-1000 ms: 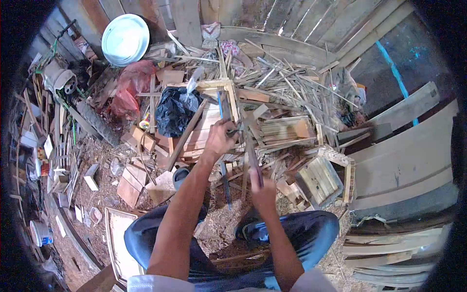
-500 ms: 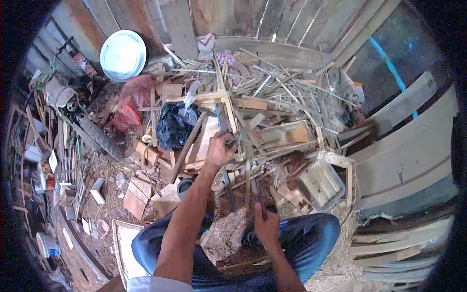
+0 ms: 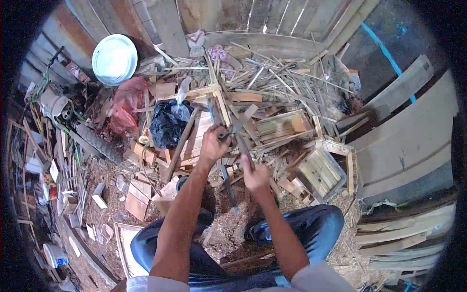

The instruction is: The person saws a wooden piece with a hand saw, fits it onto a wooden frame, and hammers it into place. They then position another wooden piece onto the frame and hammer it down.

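My left hand [image 3: 215, 146] is closed around a short flat strip [image 3: 249, 113] with a pale end, which sticks out past the fingers to the upper right. Closed too, my right hand [image 3: 256, 177] grips a long narrow dark-handled tool [image 3: 243, 147]. The tool's far end reaches up to the strip, close beside my left fingers; I cannot tell what kind of tool it is. Both hands are over a wooden frame [image 3: 221, 104] and loose wood pieces. A saw-like dark blade [image 3: 228, 187] lies below them, between my knees.
A black plastic bag [image 3: 169, 124] and a red bag [image 3: 129, 107] lie left of the frame. A wooden crate [image 3: 318, 173] stands at the right, with another wooden box [image 3: 282, 127] behind it. A heap of thin sticks [image 3: 287, 80] lies by the plank wall. A white basin [image 3: 114, 59] leans at the back left.
My right hand has risen with its tool from near my knees up to the strip. My left hand stays closed on the strip, nearly in place. The view has shifted slightly.
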Action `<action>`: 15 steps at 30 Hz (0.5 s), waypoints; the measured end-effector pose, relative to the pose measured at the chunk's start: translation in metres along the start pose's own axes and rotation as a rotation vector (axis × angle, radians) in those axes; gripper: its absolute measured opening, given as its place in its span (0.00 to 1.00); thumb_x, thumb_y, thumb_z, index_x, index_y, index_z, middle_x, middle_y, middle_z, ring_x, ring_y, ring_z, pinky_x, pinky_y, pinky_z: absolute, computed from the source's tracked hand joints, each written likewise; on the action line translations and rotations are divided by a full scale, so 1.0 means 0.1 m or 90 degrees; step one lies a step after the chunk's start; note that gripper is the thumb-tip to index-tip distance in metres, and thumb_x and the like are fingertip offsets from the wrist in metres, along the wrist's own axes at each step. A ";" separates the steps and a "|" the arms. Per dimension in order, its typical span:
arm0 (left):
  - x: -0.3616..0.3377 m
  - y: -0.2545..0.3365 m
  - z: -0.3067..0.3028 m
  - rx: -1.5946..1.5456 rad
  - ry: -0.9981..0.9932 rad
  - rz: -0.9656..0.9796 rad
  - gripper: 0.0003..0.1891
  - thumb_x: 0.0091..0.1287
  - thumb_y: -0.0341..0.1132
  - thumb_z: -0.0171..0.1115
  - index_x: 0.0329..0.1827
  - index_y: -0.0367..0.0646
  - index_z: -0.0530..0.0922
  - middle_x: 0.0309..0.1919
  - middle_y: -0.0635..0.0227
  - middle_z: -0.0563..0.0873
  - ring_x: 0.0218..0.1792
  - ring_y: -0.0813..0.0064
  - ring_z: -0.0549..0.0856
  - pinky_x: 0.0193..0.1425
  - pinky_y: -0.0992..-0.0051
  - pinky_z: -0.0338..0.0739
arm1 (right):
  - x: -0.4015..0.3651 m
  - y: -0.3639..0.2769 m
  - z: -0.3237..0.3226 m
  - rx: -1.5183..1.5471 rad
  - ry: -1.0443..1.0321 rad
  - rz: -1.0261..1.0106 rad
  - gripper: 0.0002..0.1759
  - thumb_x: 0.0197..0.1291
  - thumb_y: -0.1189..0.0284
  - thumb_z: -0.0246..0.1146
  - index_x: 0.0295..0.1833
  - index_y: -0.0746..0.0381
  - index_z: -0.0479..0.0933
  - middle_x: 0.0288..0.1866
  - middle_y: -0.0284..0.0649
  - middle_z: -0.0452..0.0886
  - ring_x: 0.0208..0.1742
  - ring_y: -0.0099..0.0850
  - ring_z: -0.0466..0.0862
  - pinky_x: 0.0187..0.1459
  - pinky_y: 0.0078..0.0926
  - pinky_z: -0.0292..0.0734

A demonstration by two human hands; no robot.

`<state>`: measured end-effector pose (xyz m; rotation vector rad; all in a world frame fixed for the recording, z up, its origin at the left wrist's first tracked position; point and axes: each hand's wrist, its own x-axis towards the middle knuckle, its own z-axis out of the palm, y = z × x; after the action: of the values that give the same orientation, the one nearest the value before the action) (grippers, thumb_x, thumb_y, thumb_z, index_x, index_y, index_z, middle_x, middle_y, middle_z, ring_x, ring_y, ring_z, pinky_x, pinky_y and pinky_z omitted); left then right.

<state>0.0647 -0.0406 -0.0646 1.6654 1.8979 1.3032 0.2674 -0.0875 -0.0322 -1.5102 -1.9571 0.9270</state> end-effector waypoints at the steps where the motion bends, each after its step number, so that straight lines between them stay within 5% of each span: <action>1: 0.00 0.00 -0.01 -0.005 -0.021 -0.020 0.10 0.52 0.33 0.69 0.31 0.35 0.79 0.35 0.46 0.83 0.40 0.42 0.82 0.49 0.54 0.76 | 0.04 -0.07 -0.01 0.074 -0.028 0.026 0.30 0.69 0.53 0.56 0.24 0.68 0.77 0.16 0.52 0.73 0.19 0.43 0.80 0.26 0.44 0.69; 2: 0.03 -0.01 -0.04 -0.008 -0.039 -0.040 0.10 0.52 0.32 0.69 0.30 0.35 0.79 0.34 0.46 0.82 0.39 0.42 0.82 0.48 0.54 0.77 | 0.07 -0.17 -0.05 0.149 -0.058 0.049 0.29 0.69 0.53 0.55 0.24 0.67 0.77 0.16 0.52 0.72 0.20 0.41 0.81 0.26 0.44 0.69; 3: 0.02 -0.06 -0.02 -0.008 -0.028 -0.027 0.10 0.52 0.32 0.69 0.30 0.35 0.79 0.35 0.46 0.83 0.39 0.42 0.82 0.47 0.54 0.77 | -0.19 -0.20 -0.22 0.011 -0.049 0.039 0.27 0.70 0.56 0.55 0.26 0.67 0.78 0.18 0.51 0.74 0.22 0.37 0.81 0.29 0.42 0.70; 5: 0.01 -0.04 -0.02 -0.004 -0.028 -0.047 0.10 0.52 0.33 0.69 0.31 0.35 0.79 0.36 0.46 0.83 0.41 0.42 0.82 0.49 0.55 0.77 | -0.81 0.15 -0.29 0.051 0.066 -0.051 0.27 0.70 0.54 0.54 0.30 0.68 0.78 0.23 0.52 0.79 0.26 0.42 0.81 0.32 0.42 0.72; 9: -0.04 -0.07 0.03 0.025 -0.020 -0.072 0.11 0.53 0.34 0.70 0.34 0.37 0.82 0.39 0.43 0.84 0.48 0.42 0.81 0.57 0.56 0.75 | -0.39 -0.14 -0.21 0.011 -0.012 0.129 0.35 0.66 0.44 0.55 0.26 0.67 0.80 0.17 0.50 0.77 0.21 0.48 0.80 0.28 0.44 0.72; 12: -0.02 -0.02 -0.02 0.030 -0.044 -0.048 0.12 0.53 0.35 0.69 0.36 0.37 0.82 0.41 0.43 0.84 0.49 0.43 0.81 0.58 0.55 0.75 | 0.09 -0.12 0.01 0.080 -0.013 0.099 0.37 0.67 0.44 0.54 0.22 0.69 0.79 0.15 0.51 0.75 0.19 0.49 0.80 0.27 0.45 0.71; 13: -0.01 0.02 -0.03 0.032 -0.052 -0.036 0.12 0.53 0.34 0.69 0.37 0.37 0.82 0.42 0.42 0.84 0.48 0.43 0.81 0.58 0.55 0.75 | 0.01 -0.09 -0.15 0.097 -0.074 0.111 0.32 0.69 0.48 0.54 0.31 0.67 0.82 0.21 0.52 0.80 0.26 0.51 0.82 0.33 0.44 0.75; 15: -0.05 -0.14 0.01 0.024 -0.020 0.008 0.12 0.53 0.35 0.69 0.36 0.37 0.82 0.40 0.43 0.83 0.45 0.43 0.81 0.54 0.55 0.75 | -0.46 -0.19 -0.41 0.081 0.001 0.040 0.33 0.68 0.48 0.56 0.29 0.71 0.80 0.20 0.51 0.77 0.27 0.36 0.82 0.32 0.41 0.72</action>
<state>0.0581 -0.0430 -0.0777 1.7091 1.9084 1.2448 0.2971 -0.1258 0.0099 -1.5064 -1.8214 1.0557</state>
